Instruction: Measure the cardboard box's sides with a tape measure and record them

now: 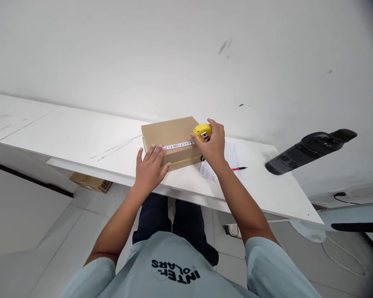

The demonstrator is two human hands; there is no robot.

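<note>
A closed brown cardboard box (170, 132) lies on the white table (81, 136) in front of me. My right hand (214, 145) grips a yellow tape measure (202, 132) at the box's right edge. Its white blade (178, 145) runs leftward along the box's near top edge. My left hand (151, 167) rests on the box's near left corner, fingers pressing the end of the blade there.
A printed paper sheet (233, 155) with a red pen (240, 168) lies right of the box. A dark handheld device (311, 150) juts in at the right. Another cardboard box (91, 182) sits on the floor under the table. A white wall rises behind.
</note>
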